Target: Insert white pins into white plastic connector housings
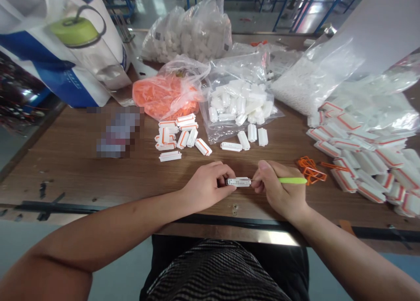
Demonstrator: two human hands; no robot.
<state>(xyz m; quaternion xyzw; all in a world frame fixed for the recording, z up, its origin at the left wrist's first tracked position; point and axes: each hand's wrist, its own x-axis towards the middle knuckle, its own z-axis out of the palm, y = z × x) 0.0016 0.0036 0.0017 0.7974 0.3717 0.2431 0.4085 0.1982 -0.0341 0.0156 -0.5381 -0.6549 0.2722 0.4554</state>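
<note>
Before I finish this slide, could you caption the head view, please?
Left hand holds a white part; right hand holds a green-handled tool.

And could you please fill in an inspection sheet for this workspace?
Surface: brown wood-grain table, dark tape along its near edge.
Job's things: white piece; green-handled tool, its thin shaft reaching the piece.
Clutter: orange loops, bag of orange parts, bag of white parts, pile of orange-edged pieces.
Hands: left hand grips the white piece; right hand holds the tool.
Cables: blurred tangle at far left, cannot tell.
Surroundings: blue metal frames beyond the table.
</note>
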